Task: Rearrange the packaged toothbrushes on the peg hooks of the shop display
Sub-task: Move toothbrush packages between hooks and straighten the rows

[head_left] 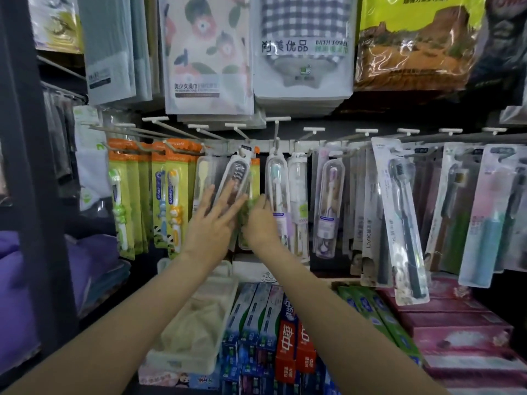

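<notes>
I see both hands raised to the middle of the peg display. My left hand (209, 223) has an open grip, its straight fingers spread flat against a clear, rounded plastic toothbrush case (233, 178) that hangs tilted from a peg hook (239, 132). My right hand (259, 220) has its fingers curled round the lower end of a green-backed toothbrush pack (251, 201) just beside that case; motion blur hides exactly how the grip closes.

To the left hang three glossy card packs of children's toothbrushes (174, 195), yellow-green with orange tops: one with a green figure handle, one blue, one orange. To the right of my hands I count three more clear oblong capsule cases (328, 201), each with a pale brush inside. Further right, a long flat blister pack with a black toothbrush (402, 220) hangs askew, its film shiny.

The hooks are thin grey wire with white flat label tabs along the front. Above hang soft towels in crinkly clear bags (302, 47), one gingham, one floral. Below lie rectangular cardboard toothpaste boxes (285, 337), red and blue, stacked closely on the shelf.
</notes>
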The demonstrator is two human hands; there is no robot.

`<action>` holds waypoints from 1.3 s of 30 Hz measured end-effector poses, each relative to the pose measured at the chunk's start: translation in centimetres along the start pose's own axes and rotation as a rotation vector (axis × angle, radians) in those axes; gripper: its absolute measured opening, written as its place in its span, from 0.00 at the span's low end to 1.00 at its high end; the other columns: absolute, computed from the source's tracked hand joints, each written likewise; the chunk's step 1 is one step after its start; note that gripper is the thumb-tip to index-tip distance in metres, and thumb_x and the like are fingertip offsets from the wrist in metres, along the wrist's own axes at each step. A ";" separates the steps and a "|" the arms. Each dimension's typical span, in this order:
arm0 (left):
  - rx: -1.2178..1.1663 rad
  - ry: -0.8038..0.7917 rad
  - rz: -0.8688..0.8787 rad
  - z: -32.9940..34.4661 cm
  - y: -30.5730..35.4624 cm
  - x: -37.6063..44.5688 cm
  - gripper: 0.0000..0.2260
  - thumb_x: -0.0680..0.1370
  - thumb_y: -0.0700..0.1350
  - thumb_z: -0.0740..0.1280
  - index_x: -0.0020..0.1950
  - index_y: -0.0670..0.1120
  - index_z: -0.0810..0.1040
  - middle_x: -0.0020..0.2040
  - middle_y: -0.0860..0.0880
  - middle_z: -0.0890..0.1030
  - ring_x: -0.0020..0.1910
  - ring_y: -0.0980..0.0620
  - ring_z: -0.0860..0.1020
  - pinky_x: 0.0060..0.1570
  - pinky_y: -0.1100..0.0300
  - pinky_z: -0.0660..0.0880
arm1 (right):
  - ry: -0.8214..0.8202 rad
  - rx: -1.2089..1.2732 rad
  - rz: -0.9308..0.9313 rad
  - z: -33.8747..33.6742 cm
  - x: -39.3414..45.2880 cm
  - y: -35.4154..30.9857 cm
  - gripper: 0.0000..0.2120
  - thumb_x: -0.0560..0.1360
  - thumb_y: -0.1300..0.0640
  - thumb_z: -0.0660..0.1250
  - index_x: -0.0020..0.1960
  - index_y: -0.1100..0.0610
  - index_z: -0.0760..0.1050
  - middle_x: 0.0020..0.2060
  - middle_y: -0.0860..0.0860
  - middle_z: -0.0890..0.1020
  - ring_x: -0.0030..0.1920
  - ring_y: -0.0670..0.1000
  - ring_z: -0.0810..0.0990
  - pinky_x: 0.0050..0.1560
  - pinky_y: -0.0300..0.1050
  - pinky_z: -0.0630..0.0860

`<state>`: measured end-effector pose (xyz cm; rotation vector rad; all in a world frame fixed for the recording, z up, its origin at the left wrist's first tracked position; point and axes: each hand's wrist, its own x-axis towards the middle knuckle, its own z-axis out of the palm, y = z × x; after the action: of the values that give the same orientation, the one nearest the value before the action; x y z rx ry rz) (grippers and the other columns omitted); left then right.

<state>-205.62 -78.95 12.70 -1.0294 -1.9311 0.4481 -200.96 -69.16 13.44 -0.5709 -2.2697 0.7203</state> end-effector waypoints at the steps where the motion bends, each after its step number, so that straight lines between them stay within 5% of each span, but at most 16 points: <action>1: 0.014 -0.013 0.010 0.0 -0.3 0.0 0.22 0.82 0.49 0.49 0.75 0.45 0.56 0.70 0.49 0.29 0.64 0.39 0.21 0.63 0.40 0.23 | -0.017 -0.003 0.036 0.5 0.2 -0.1 0.29 0.78 0.67 0.58 0.73 0.66 0.48 0.71 0.63 0.57 0.66 0.63 0.67 0.62 0.52 0.67; 4: 0.036 -0.022 0.058 -0.1 -0.6 -0.3 0.23 0.82 0.48 0.48 0.76 0.44 0.47 0.69 0.48 0.27 0.62 0.39 0.21 0.60 0.41 0.21 | 0.064 0.017 0.107 1.0 0.7 0.3 0.26 0.77 0.65 0.59 0.71 0.64 0.52 0.67 0.62 0.65 0.63 0.62 0.70 0.60 0.56 0.70; 10: 0.092 0.058 0.070 0.9 -1.6 -0.8 0.24 0.81 0.48 0.52 0.76 0.48 0.52 0.69 0.46 0.27 0.66 0.39 0.24 0.60 0.41 0.21 | 0.099 -0.009 0.127 0.9 0.9 0.5 0.13 0.76 0.59 0.63 0.59 0.61 0.68 0.56 0.58 0.76 0.55 0.59 0.76 0.51 0.52 0.74; 13: 0.044 0.264 0.075 1.4 -2.3 -1.2 0.22 0.73 0.49 0.66 0.67 0.49 0.72 0.75 0.46 0.50 0.74 0.37 0.43 0.69 0.40 0.37 | 0.065 0.081 0.099 0.1 0.3 0.7 0.11 0.76 0.56 0.64 0.55 0.61 0.71 0.50 0.57 0.78 0.51 0.57 0.78 0.41 0.46 0.71; 15: -0.035 0.367 0.075 1.8 -2.1 -1.0 0.19 0.69 0.45 0.70 0.60 0.45 0.79 0.74 0.46 0.61 0.74 0.36 0.45 0.70 0.39 0.45 | 0.061 0.100 0.078 -0.6 -0.3 0.7 0.14 0.75 0.54 0.64 0.57 0.61 0.70 0.49 0.57 0.79 0.49 0.57 0.78 0.40 0.46 0.71; 17: -0.064 0.416 0.059 2.0 -1.6 -0.9 0.16 0.70 0.42 0.69 0.58 0.44 0.80 0.73 0.46 0.62 0.73 0.35 0.44 0.71 0.40 0.45 | 0.087 0.120 0.065 -1.3 -0.7 0.7 0.16 0.75 0.56 0.64 0.60 0.61 0.68 0.49 0.57 0.79 0.49 0.57 0.79 0.42 0.47 0.74; 20: -0.110 0.400 0.049 2.0 -0.8 -0.9 0.18 0.67 0.43 0.73 0.56 0.44 0.81 0.72 0.43 0.65 0.70 0.29 0.57 0.70 0.41 0.45 | 0.163 0.171 0.007 -3.6 -1.3 1.2 0.15 0.75 0.64 0.63 0.61 0.59 0.65 0.49 0.56 0.79 0.45 0.56 0.78 0.43 0.52 0.76; 27: -0.148 0.387 0.005 1.5 -0.1 -0.8 0.17 0.65 0.44 0.76 0.53 0.45 0.82 0.70 0.43 0.68 0.66 0.29 0.65 0.69 0.43 0.45 | 0.152 -0.175 -0.162 -9.5 -0.5 1.6 0.25 0.74 0.69 0.59 0.68 0.53 0.65 0.53 0.58 0.78 0.48 0.59 0.77 0.44 0.56 0.77; 33: -0.140 0.366 -0.007 1.4 -0.2 -1.0 0.17 0.64 0.45 0.76 0.51 0.45 0.83 0.71 0.45 0.63 0.67 0.30 0.65 0.69 0.42 0.47 | -0.054 -0.508 -0.201 -10.8 -0.3 1.8 0.23 0.74 0.67 0.61 0.67 0.52 0.67 0.56 0.56 0.78 0.51 0.57 0.77 0.41 0.46 0.70; 39: -0.109 0.324 -0.006 1.7 0.3 -1.5 0.19 0.64 0.45 0.75 0.54 0.44 0.82 0.71 0.43 0.67 0.66 0.29 0.65 0.69 0.42 0.46 | 0.024 -0.014 -0.012 -9.2 -4.6 5.1 0.17 0.74 0.63 0.63 0.62 0.57 0.68 0.47 0.53 0.77 0.39 0.49 0.74 0.33 0.41 0.69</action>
<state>-206.48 -79.83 10.83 -1.0919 -1.6814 0.1610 -190.35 -64.91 13.72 -0.5693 -2.2562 0.6883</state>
